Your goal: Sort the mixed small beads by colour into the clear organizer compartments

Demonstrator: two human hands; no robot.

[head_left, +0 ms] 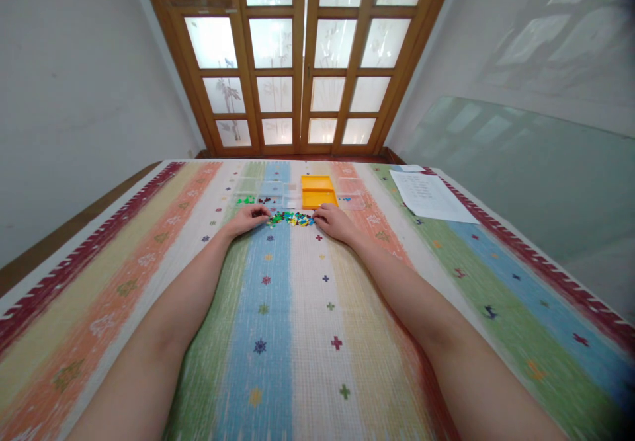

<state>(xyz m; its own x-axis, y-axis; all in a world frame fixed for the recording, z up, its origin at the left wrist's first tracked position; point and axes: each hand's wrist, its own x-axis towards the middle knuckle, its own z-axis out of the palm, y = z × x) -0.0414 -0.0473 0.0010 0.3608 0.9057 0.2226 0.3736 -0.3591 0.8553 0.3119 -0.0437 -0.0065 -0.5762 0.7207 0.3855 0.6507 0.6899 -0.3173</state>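
Note:
A loose pile of small multicoloured pieces [292, 218], green, blue, yellow, white and dark, lies on the striped tablecloth. At its left edge is my left hand [251, 217], fingers curled and close together, touching the pieces. My right hand [331, 220] rests at the right edge of the pile with its fingertips pinched together. Whatever either hand holds is too small to make out. Just behind the pile sits a yellow two-part tray [318, 183]. Green pieces [245, 200] and dark red pieces [268, 200] lie in clear containers on the left; blue pieces [346, 199] are in one on the right.
Clear plastic containers [270, 184] stand left of the yellow tray, and another clear container [358, 190] stands right of it. A printed paper sheet [430, 195] lies at the far right of the table. Beyond the table are wooden glass-paned doors [300, 77].

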